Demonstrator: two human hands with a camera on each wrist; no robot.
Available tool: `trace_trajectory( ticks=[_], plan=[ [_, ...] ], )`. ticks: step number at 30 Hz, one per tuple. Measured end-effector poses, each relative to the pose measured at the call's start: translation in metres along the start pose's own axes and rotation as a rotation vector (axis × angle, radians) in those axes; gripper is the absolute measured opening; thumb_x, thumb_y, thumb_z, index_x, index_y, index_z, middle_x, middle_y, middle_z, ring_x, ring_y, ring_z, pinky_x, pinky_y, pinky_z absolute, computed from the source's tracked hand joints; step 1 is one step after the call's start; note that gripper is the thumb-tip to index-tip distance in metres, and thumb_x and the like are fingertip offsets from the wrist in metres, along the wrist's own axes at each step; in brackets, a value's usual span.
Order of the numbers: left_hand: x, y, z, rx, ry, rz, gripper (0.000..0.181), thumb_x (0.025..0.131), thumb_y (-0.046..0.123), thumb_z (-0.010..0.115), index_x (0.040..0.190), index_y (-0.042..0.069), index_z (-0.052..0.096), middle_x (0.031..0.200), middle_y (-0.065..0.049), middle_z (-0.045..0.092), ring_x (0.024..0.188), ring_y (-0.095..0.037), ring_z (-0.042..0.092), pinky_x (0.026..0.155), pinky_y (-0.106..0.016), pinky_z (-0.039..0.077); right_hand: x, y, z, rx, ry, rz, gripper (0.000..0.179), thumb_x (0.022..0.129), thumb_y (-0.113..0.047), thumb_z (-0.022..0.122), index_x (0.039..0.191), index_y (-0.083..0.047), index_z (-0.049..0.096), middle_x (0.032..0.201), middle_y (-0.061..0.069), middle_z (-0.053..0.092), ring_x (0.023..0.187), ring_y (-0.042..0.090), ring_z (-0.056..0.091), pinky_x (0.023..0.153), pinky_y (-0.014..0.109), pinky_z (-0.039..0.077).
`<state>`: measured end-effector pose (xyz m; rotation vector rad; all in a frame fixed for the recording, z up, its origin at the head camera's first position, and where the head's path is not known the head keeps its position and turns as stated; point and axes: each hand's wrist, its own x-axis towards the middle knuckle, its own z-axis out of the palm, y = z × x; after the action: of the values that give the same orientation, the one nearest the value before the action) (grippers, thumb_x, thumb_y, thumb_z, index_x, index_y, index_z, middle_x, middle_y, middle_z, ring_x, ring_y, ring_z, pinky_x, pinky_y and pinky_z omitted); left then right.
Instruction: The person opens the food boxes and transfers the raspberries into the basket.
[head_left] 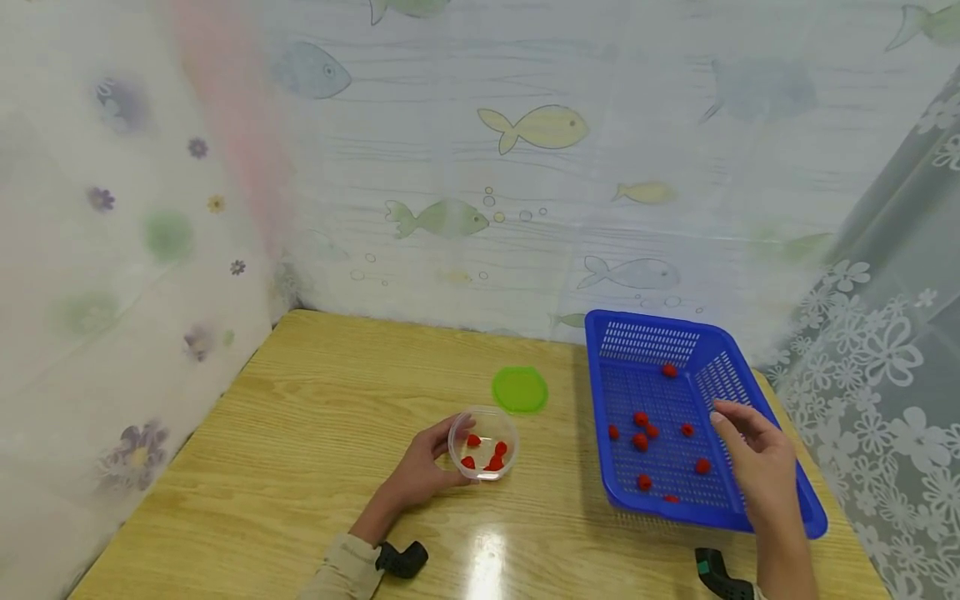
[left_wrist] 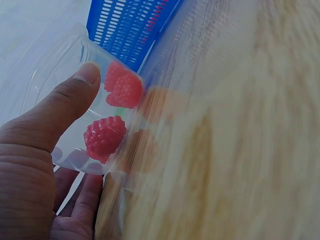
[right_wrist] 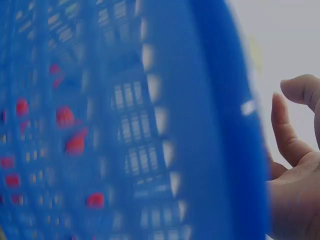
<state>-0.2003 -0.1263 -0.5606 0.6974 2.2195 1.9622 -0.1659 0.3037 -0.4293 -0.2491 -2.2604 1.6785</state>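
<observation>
My left hand (head_left: 427,462) holds a clear plastic tub (head_left: 487,423) at its left side, thumb and fingers spread around the wall. Several red raspberries (head_left: 495,462) lie at the bottom of the tub; the left wrist view shows one raspberry (left_wrist: 104,137) close, through the clear wall. My right hand (head_left: 765,467) hovers over the right side of a blue perforated basket (head_left: 598,400), fingers bent. In the right wrist view a gap shows between its thumb and fingertips, with nothing in it. More raspberries (head_left: 640,442) are scattered over the basket floor.
A round green lid (head_left: 520,390) lies flat on the wooden table (head_left: 337,400), just behind the tub. The basket fills the table's right side, near a lace curtain (head_left: 885,375). A fish-patterned curtain (head_left: 450,275) hangs along the back edge.
</observation>
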Motion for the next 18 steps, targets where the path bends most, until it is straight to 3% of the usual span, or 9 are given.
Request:
trace_trajectory(
  ticks=[2, 11, 18],
  plan=[
    [0.000, 0.000, 0.000, 0.001, -0.001, -0.001, 0.091, 0.078, 0.008, 0.089, 0.156, 0.009, 0.041, 0.151, -0.015, 0.052, 0.139, -0.033, 0.050, 0.111, -0.028, 0.044, -0.003, -0.005, 0.006, -0.040, -0.039, -0.031, 0.023, 0.103, -0.021, 0.062, 0.124, -0.014, 0.068, 0.110, -0.030, 0.061, 0.108, -0.008, 0.053, 0.085, 0.003, 0.041],
    [0.001, 0.001, 0.000, 0.005, -0.001, -0.012, 0.091, 0.079, 0.009, 0.089, 0.156, 0.010, 0.041, 0.151, -0.014, 0.052, 0.139, -0.032, 0.050, 0.113, -0.036, 0.043, -0.023, -0.028, 0.039, -0.021, -0.204, -0.217, 0.018, 0.104, -0.010, 0.058, 0.117, 0.000, 0.066, 0.120, -0.024, 0.062, 0.112, -0.006, 0.057, 0.088, 0.007, 0.046],
    [0.000, -0.001, -0.001, 0.016, 0.007, -0.017, 0.089, 0.079, 0.010, 0.089, 0.155, 0.014, 0.043, 0.150, -0.013, 0.053, 0.138, -0.031, 0.051, 0.112, -0.032, 0.043, -0.039, -0.037, 0.074, 0.010, -0.342, -0.290, 0.017, 0.103, -0.005, 0.058, 0.114, 0.008, 0.062, 0.126, -0.006, 0.062, 0.114, -0.001, 0.059, 0.090, 0.012, 0.050]
  ],
)
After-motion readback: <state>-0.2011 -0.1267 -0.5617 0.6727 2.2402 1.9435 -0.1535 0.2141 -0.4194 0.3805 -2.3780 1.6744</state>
